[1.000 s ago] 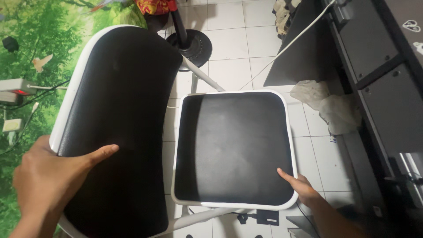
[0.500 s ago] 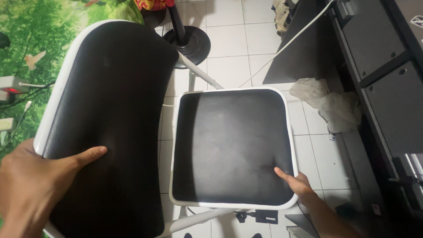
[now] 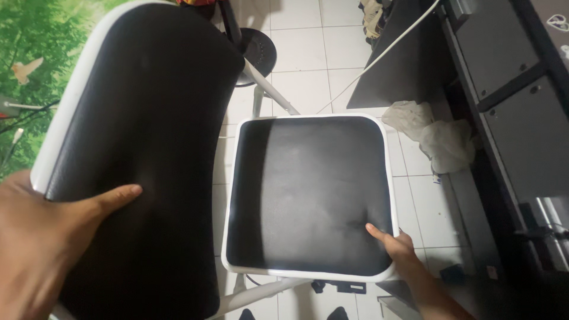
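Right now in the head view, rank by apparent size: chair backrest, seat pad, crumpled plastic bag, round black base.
1. chair backrest, though nearness to the camera inflates it
2. seat pad
3. crumpled plastic bag
4. round black base, partly hidden

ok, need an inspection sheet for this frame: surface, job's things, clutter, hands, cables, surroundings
surface: white tiled floor, no table in view.
job's things: black padded chair backrest with white edge, seen from above; black square chair seat with white rim; white metal frame tubes beneath.
clutter: crumpled whitish bags on the floor beside the seat.
hands: left hand grips the backrest's near edge, thumb on the black pad; right hand grips the seat's near right corner, thumb on top.
cables: pale cable slanting across the floor; thin wires at far left.
surroundings: green leafy-print surface at left; dark cabinet at right; round black base ahead.
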